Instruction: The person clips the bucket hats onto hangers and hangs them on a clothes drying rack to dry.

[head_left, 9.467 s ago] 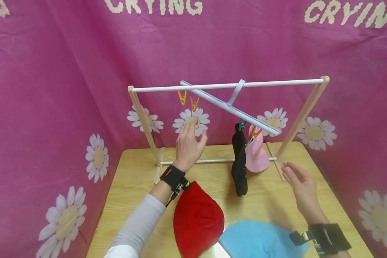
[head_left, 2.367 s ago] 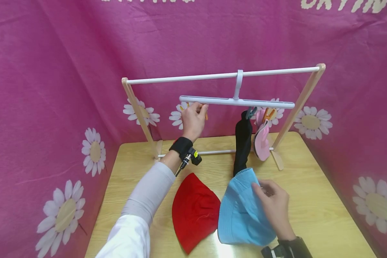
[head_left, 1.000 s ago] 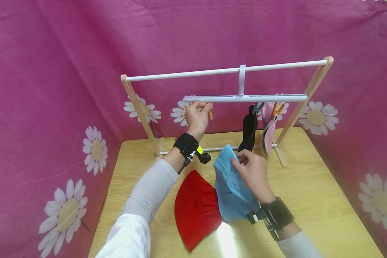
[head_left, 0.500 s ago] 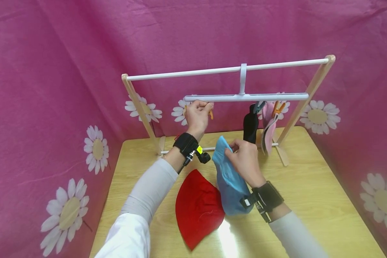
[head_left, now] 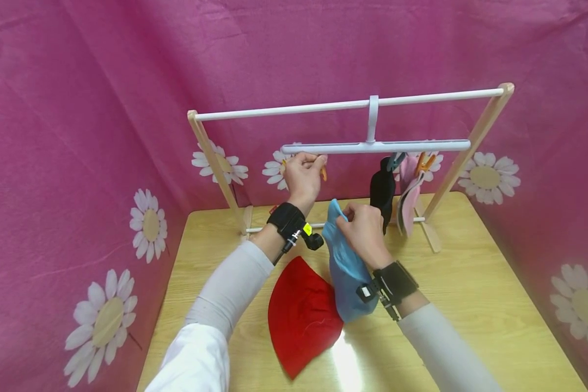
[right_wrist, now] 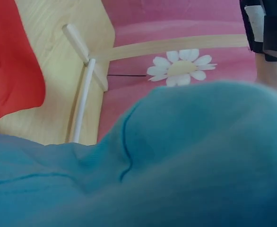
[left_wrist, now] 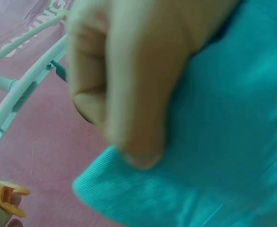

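My left hand pinches an orange clothespin under the left part of the pale hanger. In the left wrist view the clothespin shows between fingertips at the lower left. My right hand grips a light blue bucket hat by its upper edge, lifted a little below and right of the left hand. Close up, the hat hangs from the right hand's thumb and fingers. Most of the right wrist view is filled by the hat's cloth. A red bucket hat lies on the table.
The hanger hooks over the white bar of a wooden rack. A black cloth item hangs from a dark teal clothespin. Right of it, a pink hat hangs from another orange clothespin. Pink flowered cloth surrounds the table.
My right hand has taken hold of the blue hat and raised it up and left toward the hanger. The left hand has gripped the orange clothespin; the hanger has swung level.
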`<action>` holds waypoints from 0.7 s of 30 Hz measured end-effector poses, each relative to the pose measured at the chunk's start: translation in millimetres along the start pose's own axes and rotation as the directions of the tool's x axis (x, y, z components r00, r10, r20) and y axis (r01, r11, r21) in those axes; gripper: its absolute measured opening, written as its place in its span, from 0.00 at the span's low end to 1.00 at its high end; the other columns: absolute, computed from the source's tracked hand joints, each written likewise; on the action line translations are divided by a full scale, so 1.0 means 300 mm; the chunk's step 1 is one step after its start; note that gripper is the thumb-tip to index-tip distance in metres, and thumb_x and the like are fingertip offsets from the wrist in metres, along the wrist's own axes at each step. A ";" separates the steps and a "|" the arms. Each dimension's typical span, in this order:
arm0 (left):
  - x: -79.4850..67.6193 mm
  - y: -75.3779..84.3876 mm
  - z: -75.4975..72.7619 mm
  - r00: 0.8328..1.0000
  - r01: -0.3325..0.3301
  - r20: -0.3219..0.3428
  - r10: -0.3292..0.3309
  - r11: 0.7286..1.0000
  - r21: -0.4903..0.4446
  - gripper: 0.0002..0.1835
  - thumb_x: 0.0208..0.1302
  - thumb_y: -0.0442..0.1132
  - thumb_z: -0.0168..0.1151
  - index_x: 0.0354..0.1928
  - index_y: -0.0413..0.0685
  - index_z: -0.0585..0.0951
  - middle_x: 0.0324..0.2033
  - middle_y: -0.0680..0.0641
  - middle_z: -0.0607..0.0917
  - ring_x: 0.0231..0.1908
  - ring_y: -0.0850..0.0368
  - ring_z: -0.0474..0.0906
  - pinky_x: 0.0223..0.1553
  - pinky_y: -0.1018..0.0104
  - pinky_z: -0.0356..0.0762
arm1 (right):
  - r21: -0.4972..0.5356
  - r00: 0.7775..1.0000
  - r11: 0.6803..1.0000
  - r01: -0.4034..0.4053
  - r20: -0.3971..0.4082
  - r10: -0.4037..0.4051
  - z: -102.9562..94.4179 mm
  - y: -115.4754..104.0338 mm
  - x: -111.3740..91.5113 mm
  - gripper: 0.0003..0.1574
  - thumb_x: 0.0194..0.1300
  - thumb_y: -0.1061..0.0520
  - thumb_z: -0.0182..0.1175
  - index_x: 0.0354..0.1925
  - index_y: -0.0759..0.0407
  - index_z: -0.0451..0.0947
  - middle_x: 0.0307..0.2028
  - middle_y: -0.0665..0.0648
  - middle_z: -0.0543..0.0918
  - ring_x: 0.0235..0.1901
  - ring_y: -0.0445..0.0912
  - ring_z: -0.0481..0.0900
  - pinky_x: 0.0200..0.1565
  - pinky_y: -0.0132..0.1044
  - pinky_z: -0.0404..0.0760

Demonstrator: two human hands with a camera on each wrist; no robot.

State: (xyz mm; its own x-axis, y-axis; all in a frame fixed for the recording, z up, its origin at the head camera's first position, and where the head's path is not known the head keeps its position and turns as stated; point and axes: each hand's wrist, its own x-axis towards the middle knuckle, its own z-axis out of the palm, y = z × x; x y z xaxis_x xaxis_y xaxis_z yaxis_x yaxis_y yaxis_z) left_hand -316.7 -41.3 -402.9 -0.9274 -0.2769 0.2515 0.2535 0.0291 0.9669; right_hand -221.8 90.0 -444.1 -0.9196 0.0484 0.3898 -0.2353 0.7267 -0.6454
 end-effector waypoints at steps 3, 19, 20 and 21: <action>-0.003 -0.001 0.002 1.000 -0.007 -0.008 0.007 1.000 -0.008 0.08 0.65 0.32 0.74 0.35 0.32 0.85 0.30 0.35 0.90 0.20 0.64 0.79 0.22 0.74 0.68 | -0.007 1.000 1.000 0.022 -0.004 -0.022 0.014 -0.022 0.025 0.05 0.56 0.62 0.63 0.26 0.61 0.84 0.20 0.56 0.83 0.26 0.56 0.81 0.31 0.51 0.75; -0.010 0.001 0.000 0.999 -0.028 0.015 0.030 0.995 -0.094 0.07 0.65 0.29 0.72 0.34 0.29 0.84 0.25 0.36 0.88 0.19 0.56 0.78 0.21 0.74 0.68 | 0.032 0.998 0.998 0.050 0.035 -0.051 0.065 -0.078 0.115 0.09 0.59 0.64 0.63 0.23 0.65 0.82 0.16 0.57 0.78 0.24 0.54 0.77 0.25 0.40 0.67; -0.010 0.001 -0.001 0.999 -0.028 0.012 0.029 0.996 -0.090 0.08 0.65 0.29 0.72 0.34 0.28 0.84 0.26 0.35 0.88 0.19 0.57 0.78 0.21 0.74 0.69 | 0.025 0.998 0.998 0.050 0.032 -0.051 0.066 -0.081 0.121 0.09 0.59 0.64 0.63 0.23 0.65 0.83 0.17 0.57 0.78 0.24 0.54 0.78 0.26 0.40 0.68; -0.009 0.002 -0.003 1.000 -0.028 0.010 0.029 0.996 -0.086 0.08 0.65 0.29 0.72 0.34 0.29 0.84 0.26 0.35 0.88 0.19 0.57 0.78 0.21 0.74 0.68 | 0.023 0.998 0.998 0.053 0.029 -0.053 0.067 -0.084 0.126 0.09 0.59 0.64 0.63 0.23 0.65 0.83 0.17 0.57 0.79 0.24 0.54 0.78 0.26 0.41 0.68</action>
State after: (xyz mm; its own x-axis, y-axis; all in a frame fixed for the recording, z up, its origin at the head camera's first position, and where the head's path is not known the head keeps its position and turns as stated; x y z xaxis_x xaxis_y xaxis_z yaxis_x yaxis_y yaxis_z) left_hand -313.7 -41.3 -403.2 -0.9225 -0.2661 0.2796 0.3018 -0.0458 0.9523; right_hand -257.1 59.8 -426.2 -0.9146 -0.0106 0.4043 -0.2905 0.7126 -0.6386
